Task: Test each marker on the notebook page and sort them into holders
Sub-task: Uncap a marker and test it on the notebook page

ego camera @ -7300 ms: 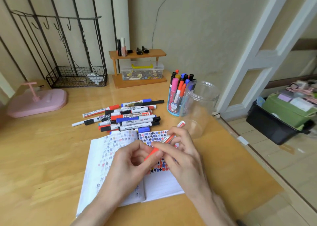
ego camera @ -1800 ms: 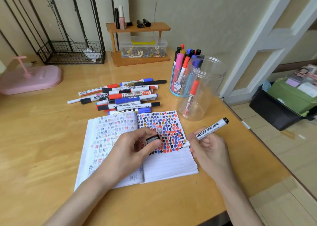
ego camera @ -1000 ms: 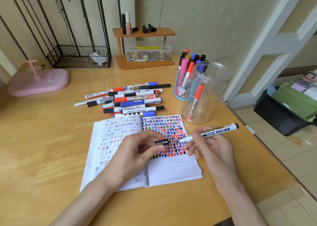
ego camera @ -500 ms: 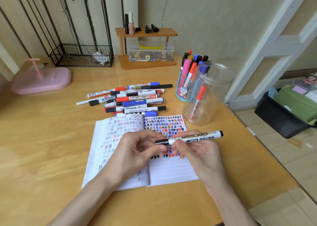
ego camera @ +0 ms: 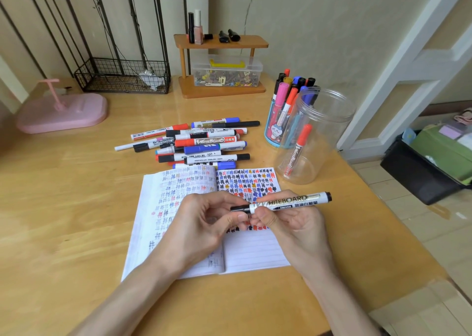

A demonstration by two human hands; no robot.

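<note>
Both hands over notebook [ego camera: 251,252]: left hand [ego camera: 201,227] pinches black cap [ego camera: 240,208], right hand [ego camera: 293,221] grips marker [ego camera: 288,201].

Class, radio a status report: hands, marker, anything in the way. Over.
Left hand pinches black cap; right hand grips whiteboard marker. Cap on tip, over notebook. Nothing blocks clear jar.

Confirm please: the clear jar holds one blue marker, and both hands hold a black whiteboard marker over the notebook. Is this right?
Not quite. The head view shows that the clear jar holds one red marker, not a blue one. The left hand and right hand do hold a black whiteboard marker over the notebook.
</note>
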